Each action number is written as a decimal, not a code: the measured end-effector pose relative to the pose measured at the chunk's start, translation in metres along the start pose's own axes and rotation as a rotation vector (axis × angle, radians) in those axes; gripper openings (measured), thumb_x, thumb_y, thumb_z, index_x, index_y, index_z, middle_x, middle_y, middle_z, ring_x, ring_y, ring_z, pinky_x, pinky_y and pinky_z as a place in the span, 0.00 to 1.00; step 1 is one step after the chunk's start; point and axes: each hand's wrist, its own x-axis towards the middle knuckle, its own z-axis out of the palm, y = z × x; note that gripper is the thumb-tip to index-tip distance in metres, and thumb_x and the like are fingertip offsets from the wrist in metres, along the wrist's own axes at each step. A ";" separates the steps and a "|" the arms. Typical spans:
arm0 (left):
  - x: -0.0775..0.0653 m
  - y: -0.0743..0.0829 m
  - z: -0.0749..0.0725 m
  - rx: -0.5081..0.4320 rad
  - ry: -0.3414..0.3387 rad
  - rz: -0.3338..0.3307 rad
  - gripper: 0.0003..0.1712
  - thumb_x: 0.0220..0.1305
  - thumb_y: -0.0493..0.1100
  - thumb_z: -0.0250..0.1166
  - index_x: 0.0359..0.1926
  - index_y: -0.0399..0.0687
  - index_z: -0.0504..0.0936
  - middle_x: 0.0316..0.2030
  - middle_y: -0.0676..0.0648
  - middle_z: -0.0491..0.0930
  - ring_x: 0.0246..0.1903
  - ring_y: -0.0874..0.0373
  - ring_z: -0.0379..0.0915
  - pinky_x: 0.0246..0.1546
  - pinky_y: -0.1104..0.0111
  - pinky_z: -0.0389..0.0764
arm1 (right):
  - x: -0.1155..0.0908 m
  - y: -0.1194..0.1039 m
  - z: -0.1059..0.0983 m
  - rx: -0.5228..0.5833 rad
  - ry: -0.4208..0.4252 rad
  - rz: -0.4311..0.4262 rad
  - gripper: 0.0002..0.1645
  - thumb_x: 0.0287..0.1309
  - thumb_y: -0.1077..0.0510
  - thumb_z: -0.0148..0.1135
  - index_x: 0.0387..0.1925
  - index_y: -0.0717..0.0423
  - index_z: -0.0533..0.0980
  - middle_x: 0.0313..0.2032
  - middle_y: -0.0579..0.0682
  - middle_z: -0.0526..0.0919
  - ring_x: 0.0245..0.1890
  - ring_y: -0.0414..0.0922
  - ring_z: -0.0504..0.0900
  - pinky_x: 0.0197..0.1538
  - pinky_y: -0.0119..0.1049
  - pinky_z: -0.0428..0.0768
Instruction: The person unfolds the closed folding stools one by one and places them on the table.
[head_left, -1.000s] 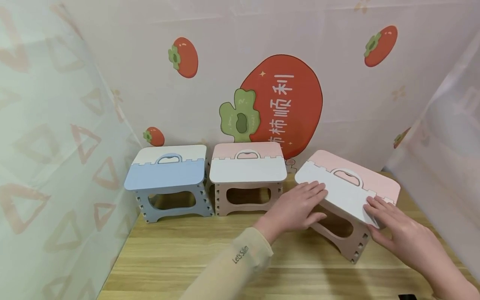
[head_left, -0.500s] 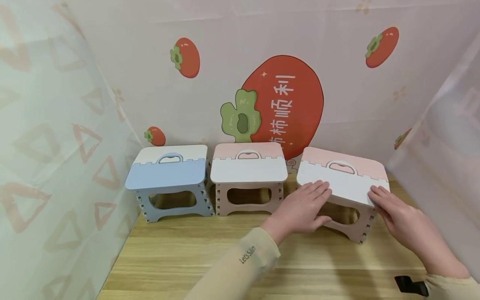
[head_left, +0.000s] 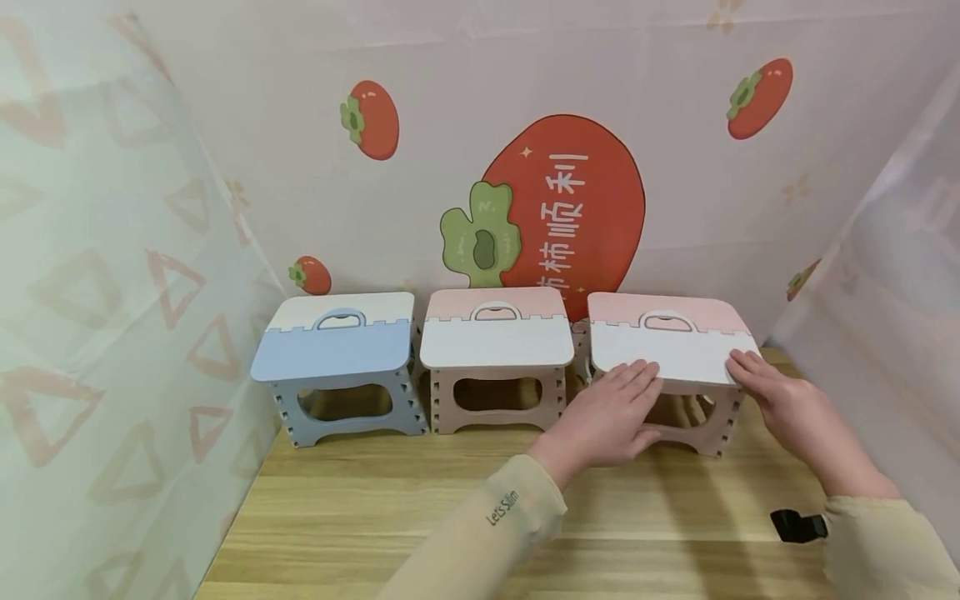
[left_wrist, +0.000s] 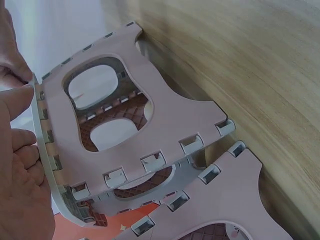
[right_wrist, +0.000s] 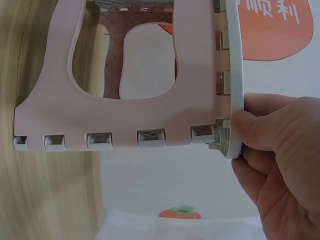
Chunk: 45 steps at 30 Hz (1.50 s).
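Observation:
A pink and white folding stool (head_left: 660, 350) stands upright at the right end of a row of three. My left hand (head_left: 603, 417) rests with straight fingers on the front of its white top, thumb lower before the front panel. At its right front corner, my right hand (head_left: 787, 417) holds the edge of the top; in the right wrist view, the thumb (right_wrist: 250, 127) presses the rim with the fingers behind it. Left of it stand another pink and white stool (head_left: 497, 342) and a blue and white stool (head_left: 333, 350).
The stools stand on a wood-grain table (head_left: 360, 525). Behind them hangs a white backdrop (head_left: 262, 108) printed with persimmons. A pale curtain (head_left: 82, 350) rises at the left, and another sheet (head_left: 892, 350) at the right. A black strap (head_left: 798, 527) sticks out by the right sleeve.
Both hands have turned the right-hand stool from a slant to nearly in line with the other two. Its right end has swung back, and the right hand has moved with it.

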 end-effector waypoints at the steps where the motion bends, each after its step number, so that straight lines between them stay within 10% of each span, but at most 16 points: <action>1: 0.000 0.000 0.000 0.002 0.002 -0.003 0.42 0.78 0.65 0.45 0.82 0.50 0.50 0.82 0.50 0.42 0.81 0.58 0.32 0.79 0.69 0.32 | 0.002 0.000 0.000 0.002 -0.033 0.013 0.27 0.63 0.76 0.59 0.64 0.65 0.76 0.63 0.65 0.78 0.73 0.35 0.60 0.47 0.63 0.81; 8: 0.001 -0.002 0.001 0.033 -0.005 -0.024 0.43 0.78 0.66 0.43 0.82 0.49 0.49 0.82 0.48 0.40 0.81 0.56 0.31 0.79 0.68 0.32 | 0.023 -0.006 0.000 0.068 -0.204 0.145 0.24 0.72 0.70 0.50 0.67 0.69 0.72 0.66 0.69 0.72 0.63 0.68 0.73 0.57 0.68 0.74; 34: 0.008 -0.008 0.002 -0.009 -0.031 -0.033 0.43 0.77 0.66 0.47 0.82 0.52 0.50 0.82 0.49 0.37 0.81 0.56 0.28 0.79 0.68 0.31 | 0.038 -0.006 0.012 0.101 -0.246 0.229 0.26 0.77 0.62 0.49 0.71 0.69 0.66 0.70 0.69 0.66 0.69 0.69 0.67 0.61 0.73 0.68; 45: -0.028 -0.022 0.000 -0.071 -0.026 -0.071 0.47 0.75 0.69 0.48 0.83 0.58 0.42 0.82 0.53 0.34 0.81 0.55 0.29 0.80 0.58 0.35 | 0.032 -0.005 0.013 0.156 -0.257 0.217 0.32 0.79 0.56 0.50 0.74 0.70 0.60 0.74 0.70 0.59 0.75 0.67 0.55 0.68 0.71 0.61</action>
